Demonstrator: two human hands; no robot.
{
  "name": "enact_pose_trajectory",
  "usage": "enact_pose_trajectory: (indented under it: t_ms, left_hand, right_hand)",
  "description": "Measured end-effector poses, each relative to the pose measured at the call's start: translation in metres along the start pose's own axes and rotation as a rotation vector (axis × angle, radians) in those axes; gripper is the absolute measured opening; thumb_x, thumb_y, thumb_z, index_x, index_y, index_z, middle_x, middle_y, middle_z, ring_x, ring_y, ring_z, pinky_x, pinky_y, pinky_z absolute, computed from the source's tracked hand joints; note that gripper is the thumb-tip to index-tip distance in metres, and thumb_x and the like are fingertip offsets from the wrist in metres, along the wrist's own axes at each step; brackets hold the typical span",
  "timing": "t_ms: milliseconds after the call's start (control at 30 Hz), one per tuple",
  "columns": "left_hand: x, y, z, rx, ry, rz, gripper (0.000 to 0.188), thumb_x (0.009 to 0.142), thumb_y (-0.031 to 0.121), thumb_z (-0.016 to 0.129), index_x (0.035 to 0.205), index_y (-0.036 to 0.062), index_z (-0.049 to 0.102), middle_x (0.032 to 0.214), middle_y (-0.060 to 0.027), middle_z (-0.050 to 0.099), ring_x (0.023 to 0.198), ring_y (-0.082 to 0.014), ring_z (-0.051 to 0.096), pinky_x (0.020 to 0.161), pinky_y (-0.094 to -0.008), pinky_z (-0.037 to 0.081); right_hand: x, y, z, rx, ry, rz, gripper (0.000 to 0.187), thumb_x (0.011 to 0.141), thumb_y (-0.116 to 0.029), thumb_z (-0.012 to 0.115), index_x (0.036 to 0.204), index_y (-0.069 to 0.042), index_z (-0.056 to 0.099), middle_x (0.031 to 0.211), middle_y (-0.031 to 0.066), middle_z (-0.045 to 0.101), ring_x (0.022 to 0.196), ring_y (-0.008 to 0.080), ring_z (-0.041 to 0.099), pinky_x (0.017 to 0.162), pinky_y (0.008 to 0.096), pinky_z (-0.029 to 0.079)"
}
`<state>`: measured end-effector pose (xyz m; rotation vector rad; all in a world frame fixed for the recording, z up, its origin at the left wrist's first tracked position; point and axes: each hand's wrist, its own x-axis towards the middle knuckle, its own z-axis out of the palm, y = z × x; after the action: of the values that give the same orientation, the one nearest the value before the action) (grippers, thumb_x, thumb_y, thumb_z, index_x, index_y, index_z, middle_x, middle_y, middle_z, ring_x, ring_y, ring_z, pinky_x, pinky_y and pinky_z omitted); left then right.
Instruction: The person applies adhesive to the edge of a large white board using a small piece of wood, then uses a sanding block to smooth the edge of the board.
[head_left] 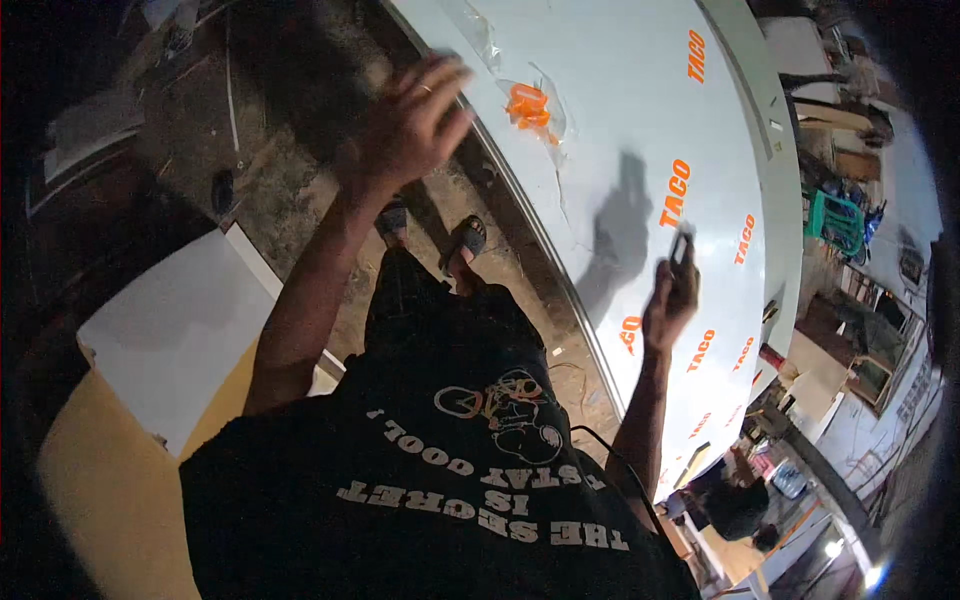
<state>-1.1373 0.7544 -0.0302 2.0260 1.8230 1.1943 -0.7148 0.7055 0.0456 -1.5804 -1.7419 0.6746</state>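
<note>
A large white panel (590, 60) with orange lettering lies in front of me and runs off to the right. My left hand (415, 120) hovers by its near edge, fingers stretched out and partly blurred, with nothing seen in it. Close to that hand, a crumpled piece of clear film with orange print (532, 108) rests on the panel. Over the panel's right part, my right hand (672, 305) is closed around a small, slim, dark object (682, 247), whose kind I cannot make out. The right hand and arm cast a shadow on the white surface.
A pale board (185, 335) with a yellowish one under it stands to my left. My sandalled feet are on a dark, littered floor (350, 290). At the far right are a green plastic chair (836, 226), a person in dark clothes (735, 505) and a bright lamp (874, 577).
</note>
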Motion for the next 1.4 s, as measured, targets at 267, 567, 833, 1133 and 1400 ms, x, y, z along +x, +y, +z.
enact_pose_trajectory:
  t_ms: [267,567,833,1133,1400]
  left_hand:
    - [-0.066,0.070,0.035,-0.011,-0.413,0.239,0.084,0.097,0.024,0.065,0.166,0.0106,0.020,0.173,-0.0132,0.016,0.160,-0.0339,0.014,0.128,-0.0561,0.012]
    - [-0.134,0.190,0.068,0.032,-0.762,0.586,0.093,0.092,0.030,0.069,0.162,-0.0045,0.019,0.171,-0.0237,0.012,0.159,-0.0364,0.013,0.130,-0.0486,0.013]
    - [-0.189,0.267,0.104,-0.029,-0.810,0.616,0.072,0.092,0.011,0.059,0.153,-0.0150,0.031,0.166,-0.0330,0.019,0.157,-0.0448,0.014,0.128,-0.0552,0.017]
    - [-0.281,0.305,0.115,-0.554,-0.937,0.413,0.044,0.089,0.023,0.070,0.127,0.0014,0.065,0.106,-0.0149,0.072,0.108,-0.0323,0.069,0.098,-0.0433,0.051]
    - [-0.188,0.230,0.078,-0.080,-0.261,0.094,0.052,0.099,0.019,0.068,0.146,0.0017,0.054,0.150,-0.0212,0.053,0.141,-0.0377,0.048,0.117,-0.0491,0.038]
  right_hand:
    - [-0.183,-0.014,-0.044,-0.016,0.544,0.424,0.053,0.105,-0.006,0.056,0.156,0.002,0.042,0.137,0.0137,0.062,0.110,0.0147,0.059,0.092,0.0264,0.049]
    - [-0.319,-0.043,-0.017,0.135,0.694,0.720,0.054,0.105,-0.009,0.057,0.155,0.005,0.042,0.152,0.0223,0.052,0.137,0.0254,0.053,0.112,0.0346,0.042]
    - [-0.367,0.013,-0.051,-0.006,0.517,0.620,0.049,0.105,-0.010,0.057,0.152,0.001,0.049,0.106,0.0059,0.057,0.086,0.0108,0.051,0.072,0.0240,0.044]
    - [-0.281,0.059,-0.142,-0.275,-0.062,0.220,0.053,0.096,-0.012,0.070,0.148,-0.016,0.059,0.126,0.0117,0.066,0.099,0.0238,0.066,0.081,0.0341,0.055]
    - [-0.314,0.119,-0.211,-0.609,-0.183,-0.024,0.057,0.087,-0.014,0.078,0.142,-0.024,0.064,0.138,0.0066,0.066,0.097,0.0290,0.069,0.078,0.0391,0.059]
